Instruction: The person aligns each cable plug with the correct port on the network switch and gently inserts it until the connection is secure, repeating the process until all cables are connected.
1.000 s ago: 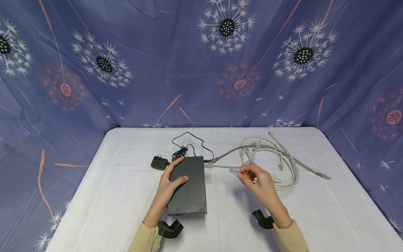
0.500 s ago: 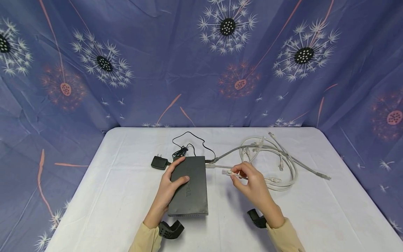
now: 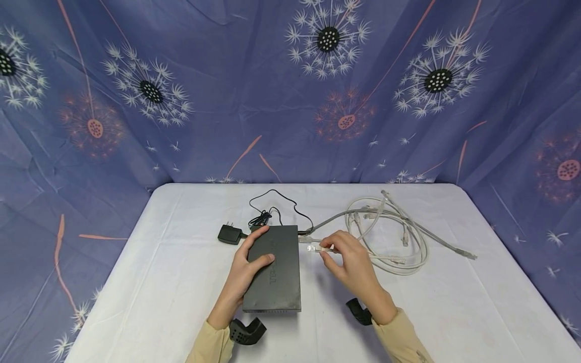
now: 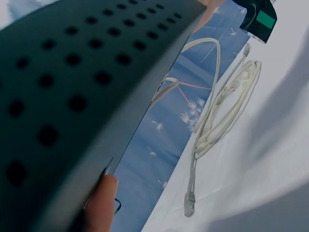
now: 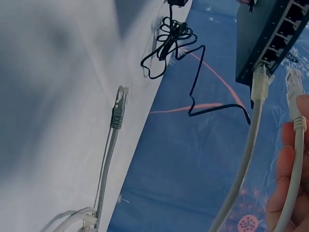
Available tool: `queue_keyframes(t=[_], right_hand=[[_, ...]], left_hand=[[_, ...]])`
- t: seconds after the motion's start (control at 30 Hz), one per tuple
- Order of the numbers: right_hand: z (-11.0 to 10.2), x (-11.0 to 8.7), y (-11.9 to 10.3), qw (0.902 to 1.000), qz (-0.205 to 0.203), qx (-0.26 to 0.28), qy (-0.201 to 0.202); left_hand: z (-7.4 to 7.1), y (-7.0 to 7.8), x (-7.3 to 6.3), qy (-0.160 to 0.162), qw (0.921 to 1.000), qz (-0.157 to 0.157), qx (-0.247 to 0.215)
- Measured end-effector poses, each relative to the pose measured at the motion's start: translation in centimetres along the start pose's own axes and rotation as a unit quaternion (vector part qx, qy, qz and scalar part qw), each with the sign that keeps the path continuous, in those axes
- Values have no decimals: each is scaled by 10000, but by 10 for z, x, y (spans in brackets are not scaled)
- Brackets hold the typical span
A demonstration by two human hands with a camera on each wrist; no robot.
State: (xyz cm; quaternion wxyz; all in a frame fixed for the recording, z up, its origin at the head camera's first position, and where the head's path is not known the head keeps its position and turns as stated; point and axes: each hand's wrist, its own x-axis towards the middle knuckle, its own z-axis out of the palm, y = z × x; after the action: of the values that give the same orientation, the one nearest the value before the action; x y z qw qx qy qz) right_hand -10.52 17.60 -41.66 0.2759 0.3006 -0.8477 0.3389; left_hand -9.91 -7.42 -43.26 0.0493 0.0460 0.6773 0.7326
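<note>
My left hand (image 3: 247, 267) grips a black network switch (image 3: 281, 272), thumb across its top and fingers at its far left edge. The switch's vented side fills much of the left wrist view. My right hand (image 3: 351, 264) pinches a pale Ethernet cable by its clear plug (image 5: 293, 87), which points at the switch's row of ports (image 5: 277, 43) with a short gap between. In the end port sits another Ethernet plug (image 5: 259, 89), its light cable running down past my fingers. In the head view, my right fingers partly cover the held cable.
A black power adapter (image 3: 230, 234) with a bundled thin cord (image 3: 260, 219) lies left of the switch. Coiled pale Ethernet cables (image 3: 424, 247) with several loose plugs lie at the right. A darker grey cable (image 3: 340, 216) crosses them, its plug (image 5: 119, 106) lying on the white table.
My right hand has moved left with the Ethernet cable, bringing its plug close to the switch's port side. The switch has shifted slightly right under my left hand. The trailing cable has shifted.
</note>
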Motion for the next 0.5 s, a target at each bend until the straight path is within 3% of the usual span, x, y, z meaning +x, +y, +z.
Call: queue_keyframes(t=[0.5], right_hand=[[8,4,0,9999,-128,-88,-2]], left_hand=[[2,1,0,-82,9999,66,37]])
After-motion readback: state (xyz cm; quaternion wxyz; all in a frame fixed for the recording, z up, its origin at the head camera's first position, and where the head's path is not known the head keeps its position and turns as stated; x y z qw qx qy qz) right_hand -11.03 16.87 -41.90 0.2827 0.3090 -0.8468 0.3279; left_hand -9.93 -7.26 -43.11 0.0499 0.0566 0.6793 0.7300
